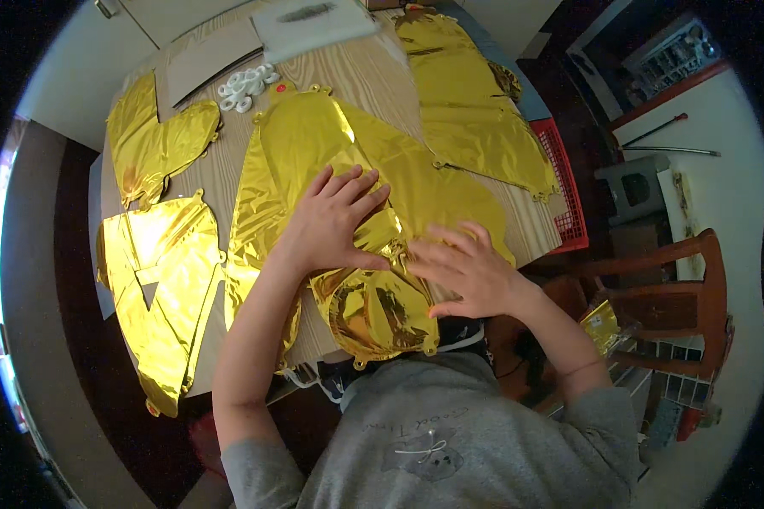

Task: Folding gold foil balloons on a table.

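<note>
Left hand's fingers are spread on the gold foil, which sits right under them. Right hand's look spread too, but blurry, can't tell if they're touching. Seems light, slippery, crease-prone; probably best held by its edges.

Cannot resolve fingers of right hand: blurred. Cannot see part of gold foil beneath left hand. Cannot identify small items, upper right. Cannot follow grey shirt past lower edge.
</note>
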